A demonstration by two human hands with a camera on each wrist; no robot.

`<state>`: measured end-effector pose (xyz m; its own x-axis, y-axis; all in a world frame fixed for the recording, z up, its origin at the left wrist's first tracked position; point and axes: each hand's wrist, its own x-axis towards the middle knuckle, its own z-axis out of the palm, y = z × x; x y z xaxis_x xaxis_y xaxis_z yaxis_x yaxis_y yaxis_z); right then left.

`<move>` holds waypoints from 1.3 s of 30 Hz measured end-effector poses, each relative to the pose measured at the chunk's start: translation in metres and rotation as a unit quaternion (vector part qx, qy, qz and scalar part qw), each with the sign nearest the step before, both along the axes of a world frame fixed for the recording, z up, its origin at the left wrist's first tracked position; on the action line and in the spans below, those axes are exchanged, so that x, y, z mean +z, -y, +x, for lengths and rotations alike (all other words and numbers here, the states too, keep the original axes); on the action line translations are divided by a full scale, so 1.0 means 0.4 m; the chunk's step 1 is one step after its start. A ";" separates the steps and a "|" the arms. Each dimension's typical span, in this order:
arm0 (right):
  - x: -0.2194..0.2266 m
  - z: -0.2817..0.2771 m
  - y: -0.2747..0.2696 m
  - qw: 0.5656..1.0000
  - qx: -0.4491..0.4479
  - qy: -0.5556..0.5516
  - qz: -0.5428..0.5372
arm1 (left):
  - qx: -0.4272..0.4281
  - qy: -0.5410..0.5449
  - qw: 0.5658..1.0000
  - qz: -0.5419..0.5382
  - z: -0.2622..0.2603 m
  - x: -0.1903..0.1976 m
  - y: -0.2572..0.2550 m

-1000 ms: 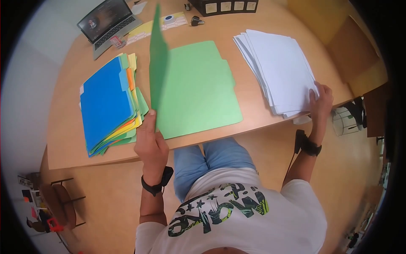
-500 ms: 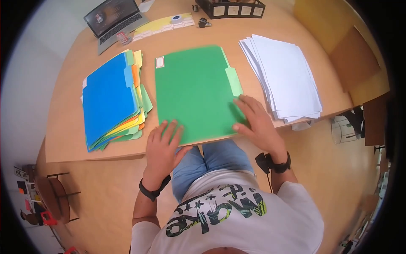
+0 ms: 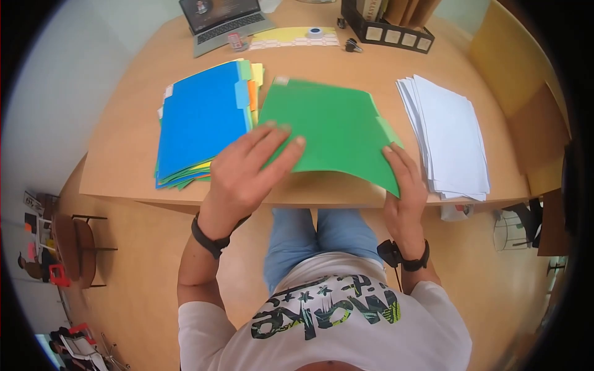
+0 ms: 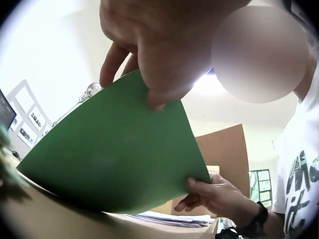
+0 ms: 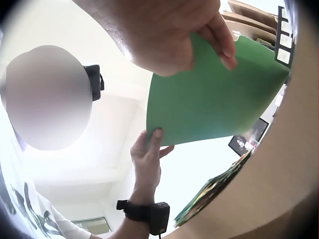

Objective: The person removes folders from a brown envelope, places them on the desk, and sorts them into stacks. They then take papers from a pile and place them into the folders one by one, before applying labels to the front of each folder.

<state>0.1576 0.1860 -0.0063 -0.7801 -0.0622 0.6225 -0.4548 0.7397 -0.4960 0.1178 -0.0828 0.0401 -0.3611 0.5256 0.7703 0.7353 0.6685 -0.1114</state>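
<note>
Both hands hold a closed green folder (image 3: 334, 130) lifted at its near edge above the wooden table (image 3: 124, 161). My left hand (image 3: 247, 167) pinches its near left corner, fingers straight on top and thumb underneath. My right hand (image 3: 402, 182) pinches the near right corner. From below in the left wrist view, the left hand (image 4: 149, 50) grips the green folder (image 4: 114, 159), with the right hand (image 4: 214, 194) at the far corner. The right wrist view shows the right hand (image 5: 169, 35) on the green folder (image 5: 214, 104) and the left hand (image 5: 149, 159) beyond.
A stack of coloured folders with a blue one on top (image 3: 201, 120) lies left of the green folder. A pile of white paper (image 3: 451, 136) lies to the right. A laptop (image 3: 226, 15), yellow label sheet (image 3: 291, 37) and black organiser (image 3: 387, 28) stand at the back.
The green folder was shut flat on the table with both hands pressing it. Now both hands have taken its near corners and raised it off the table, shifting left.
</note>
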 end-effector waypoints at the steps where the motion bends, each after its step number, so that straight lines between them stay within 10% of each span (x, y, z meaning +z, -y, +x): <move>1: 0.010 -0.003 0.009 0.999 -0.006 -0.031 -0.008 | -0.004 0.001 1.000 0.020 -0.011 0.016 -0.001; 14: 0.036 -0.256 0.316 0.964 0.245 0.016 0.104 | 0.174 0.035 0.980 0.092 -0.050 -0.010 0.360; 21: 0.017 -0.305 0.390 0.895 0.355 0.139 0.230 | 0.125 0.398 0.890 0.185 0.011 -0.099 0.607; 24: 0.019 -0.347 0.369 0.896 0.285 0.329 -0.089 | 0.128 0.416 0.810 0.394 -0.007 -0.114 0.654; 27: -0.019 -0.461 0.371 0.728 0.196 0.531 -0.388 | 0.171 0.498 0.636 0.564 -0.087 -0.130 0.673; 30: -0.007 -0.485 0.411 0.681 0.245 0.540 -0.431 | 0.159 0.558 0.601 0.550 -0.201 -0.163 0.717; 39: -0.060 -0.512 0.522 0.844 0.171 0.466 -0.204 | 0.279 0.614 0.569 0.470 -0.311 -0.090 0.606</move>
<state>-0.0471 -0.0228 -0.0304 -0.9223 -0.3124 -0.2274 0.1207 0.3261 -0.9376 -0.0067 -0.3253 0.0041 -0.8390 -0.3717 -0.3975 -0.4839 0.1753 0.8574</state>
